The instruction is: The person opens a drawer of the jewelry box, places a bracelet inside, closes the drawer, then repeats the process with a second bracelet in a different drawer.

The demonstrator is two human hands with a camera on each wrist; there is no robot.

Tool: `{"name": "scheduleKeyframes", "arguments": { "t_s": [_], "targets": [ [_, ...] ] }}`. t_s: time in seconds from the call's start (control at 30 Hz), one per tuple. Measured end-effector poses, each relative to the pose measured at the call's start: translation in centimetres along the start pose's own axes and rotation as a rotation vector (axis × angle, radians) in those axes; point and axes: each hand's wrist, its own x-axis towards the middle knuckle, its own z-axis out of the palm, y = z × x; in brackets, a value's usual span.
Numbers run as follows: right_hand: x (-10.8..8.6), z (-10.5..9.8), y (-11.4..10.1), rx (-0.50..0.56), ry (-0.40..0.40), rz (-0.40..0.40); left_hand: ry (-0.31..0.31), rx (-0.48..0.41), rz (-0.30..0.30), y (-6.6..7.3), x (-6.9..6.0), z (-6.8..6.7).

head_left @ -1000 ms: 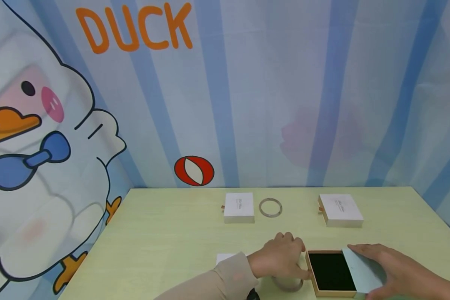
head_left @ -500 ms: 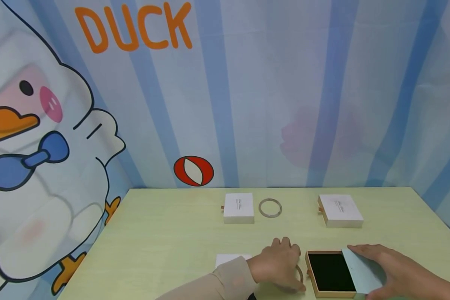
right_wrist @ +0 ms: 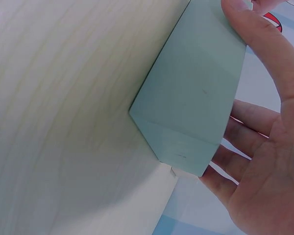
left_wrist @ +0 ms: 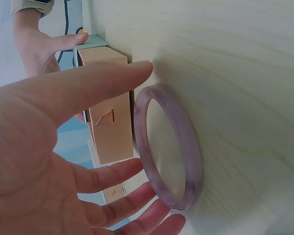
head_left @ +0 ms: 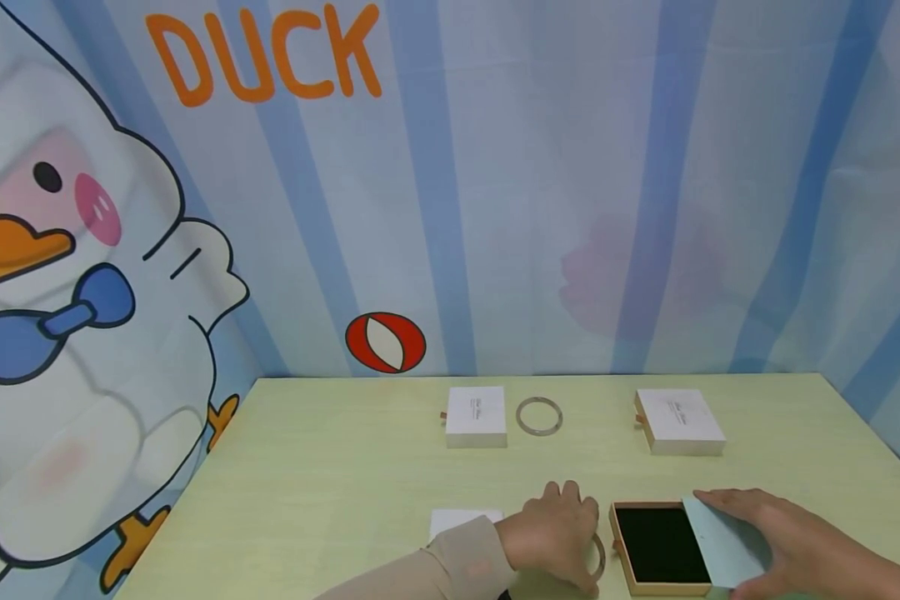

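A pale purple bangle (left_wrist: 190,152) lies on the table beneath my left hand (head_left: 551,533). In the left wrist view the thumb is apart from the bangle, while fingertips reach its near edge; whether they touch it I cannot tell. My right hand (head_left: 791,537) holds a pale green box sleeve (head_left: 727,542) between thumb and fingers, as the right wrist view also shows. Out of that sleeve's left side sticks a tan drawer (head_left: 671,589) with a dark lining and nothing on it. A small ribbon pull (left_wrist: 106,117) shows on the drawer's front, which faces the bangle.
At the back stand a white box (head_left: 476,417) and, beside it, another bangle (head_left: 539,417). A second white box (head_left: 680,422) is at the back right. My left sleeve partly covers one more white box (head_left: 461,520). A striped, duck-printed cloth (head_left: 532,208) hangs behind the table.
My left hand has moved slightly away from the drawer's edge, down over the near bangle, whose ring now shows upper right of the fingers. The right hand and box have stayed put.
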Motion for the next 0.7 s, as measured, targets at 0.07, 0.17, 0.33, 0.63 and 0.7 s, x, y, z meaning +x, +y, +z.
{"name": "scheduleKeyframes", "arguments": {
  "t_s": [0.07,0.17,0.33,0.63,0.7],
  "targets": [
    [0.04,0.01,-0.10,0.001,0.000,0.010,0.002,0.008,-0.009,0.10,-0.03,0.11],
    [0.06,0.00,-0.25,0.001,0.000,0.019,0.007,0.019,-0.026,0.26,-0.07,0.21],
    [0.03,-0.10,-0.33,-0.006,-0.001,0.008,0.009,0.018,-0.036,0.37,-0.17,0.27],
    [0.11,-0.30,-0.45,0.015,-0.024,0.003,-0.008,-0.016,-0.009,0.23,-0.18,0.22],
    [0.16,-0.34,-0.44,0.023,-0.033,0.015,-0.007,-0.014,-0.004,0.24,-0.12,0.18]
  ]
}}
